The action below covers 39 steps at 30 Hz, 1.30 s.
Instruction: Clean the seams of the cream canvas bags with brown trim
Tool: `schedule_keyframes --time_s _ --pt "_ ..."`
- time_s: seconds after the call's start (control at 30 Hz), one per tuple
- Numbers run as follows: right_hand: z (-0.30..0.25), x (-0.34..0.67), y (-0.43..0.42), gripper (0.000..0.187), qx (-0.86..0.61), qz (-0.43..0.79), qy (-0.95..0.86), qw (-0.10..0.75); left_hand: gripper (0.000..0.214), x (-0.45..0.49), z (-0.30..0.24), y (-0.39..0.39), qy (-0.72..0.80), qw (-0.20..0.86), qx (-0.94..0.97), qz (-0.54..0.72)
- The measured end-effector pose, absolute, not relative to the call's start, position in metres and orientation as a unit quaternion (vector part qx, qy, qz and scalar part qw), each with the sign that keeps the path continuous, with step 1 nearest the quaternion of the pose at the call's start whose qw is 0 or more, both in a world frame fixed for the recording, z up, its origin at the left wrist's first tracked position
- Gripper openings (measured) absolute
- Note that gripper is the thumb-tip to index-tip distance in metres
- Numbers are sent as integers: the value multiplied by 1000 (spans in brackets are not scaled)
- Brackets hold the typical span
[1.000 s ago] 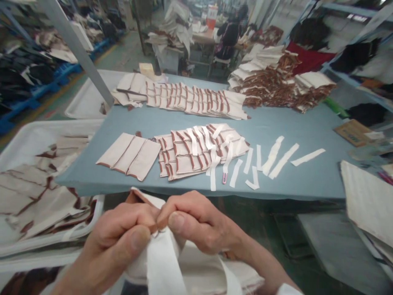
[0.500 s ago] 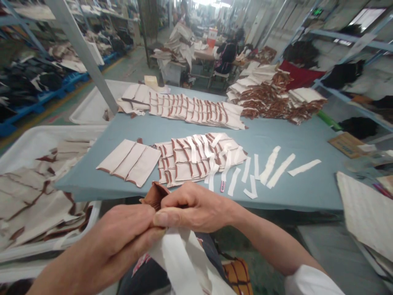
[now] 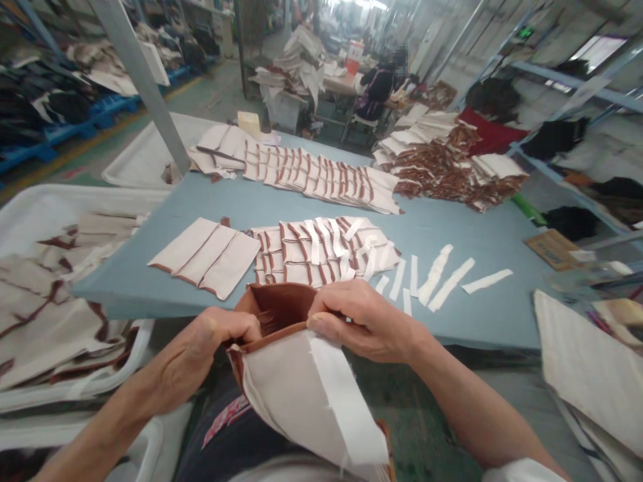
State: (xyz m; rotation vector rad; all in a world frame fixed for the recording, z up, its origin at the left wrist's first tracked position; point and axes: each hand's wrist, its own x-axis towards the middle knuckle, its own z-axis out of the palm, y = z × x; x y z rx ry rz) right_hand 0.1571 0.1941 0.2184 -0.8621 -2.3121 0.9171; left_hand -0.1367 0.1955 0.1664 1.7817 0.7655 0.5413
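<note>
Between my hands hangs a beige fabric pouch (image 3: pixel 281 378) with a brown lining, its mouth spread apart so the inside shows. My left hand (image 3: pixel 216 341) pinches the brown rim at the left. At the right part of the same rim, my right hand (image 3: pixel 369 321) grips the edge, thumb on the near side. A white strip (image 3: pixel 346 402) runs down the pouch's outer face from beneath my right thumb. Just beyond my hands, a row of beige pieces with brown edges (image 3: pixel 296 258) lies on the blue table (image 3: pixel 201 194), several loose white strips (image 3: pixel 435 274) beside it.
A flat beige panel (image 3: pixel 205 258) lies at the table's left. Farther back are an overlapping row of pieces (image 3: pixel 321 177) and a tall pile (image 3: pixel 432 150). White bins (image 3: pixel 75 197) stand left, a metal post (image 3: pixel 145 87) rises there, and a person (image 3: pixel 379 87) sits behind.
My hands have moved apart, the left going left and the right going right. The pouch's mouth has opened between them, and its front face with the white strip has come into fuller view.
</note>
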Motion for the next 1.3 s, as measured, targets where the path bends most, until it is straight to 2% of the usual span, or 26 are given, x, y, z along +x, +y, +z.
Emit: schedule_keyframes --time_s 0.1,0.17,0.27,0.4,0.43,0.6,0.77,0.87,1.1,1.3 --pt "213 165 188 33 -361 186 -890 207 96 -135 168 196 310 568 731 217" --pt "210 170 185 32 -374 140 -893 206 91 -134 174 199 319 580 720 208" --pt "207 177 186 31 -390 153 -877 236 75 -131 190 207 316 593 715 191" --pt "203 185 194 31 -419 201 -844 265 31 -124 214 218 305 526 772 185" --pt "203 186 196 32 -421 215 -840 266 25 -123 219 220 302 507 786 185" --pt "219 189 209 35 -405 235 -850 240 20 -126 236 227 261 408 854 191" --pt "245 168 208 26 -310 252 -863 311 14 -132 245 222 266 327 880 218" --pt "250 148 203 19 -272 236 -869 340 15 -128 248 214 293 320 867 244" --pt "253 123 201 18 -300 199 -889 282 10 -129 251 202 357 271 853 267" --pt "243 119 209 10 -285 316 -864 269 9 -134 256 200 359 247 854 283"
